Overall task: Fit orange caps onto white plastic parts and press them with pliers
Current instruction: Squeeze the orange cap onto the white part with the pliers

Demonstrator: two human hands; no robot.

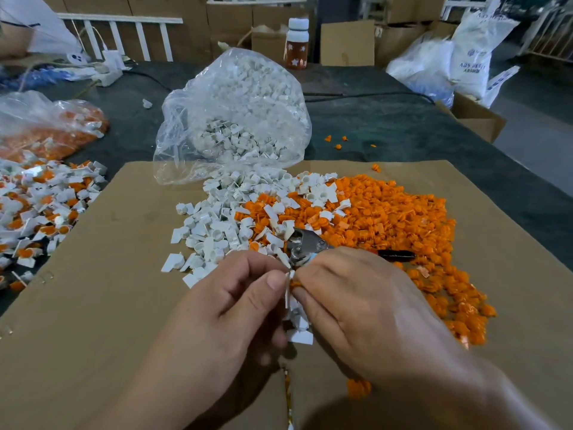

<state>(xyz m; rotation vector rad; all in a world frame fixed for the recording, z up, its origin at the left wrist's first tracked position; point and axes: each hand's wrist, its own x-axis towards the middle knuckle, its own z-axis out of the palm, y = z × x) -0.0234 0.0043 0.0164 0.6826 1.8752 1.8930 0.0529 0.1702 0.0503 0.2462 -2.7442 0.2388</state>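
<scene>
The left hand and right hand meet above the brown cardboard sheet on the table, fingers pinched closed on one small white plastic part with an orange cap, near the eyes for aligning. The metal pliers lie just behind, between the loose white pile and orange pile, within easy reach.

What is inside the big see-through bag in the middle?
The clear bag is full of small white plastic parts, and some spill from its open mouth onto the cardboard sheet. Parts deep in the bag are covered by the ones in front.
</scene>
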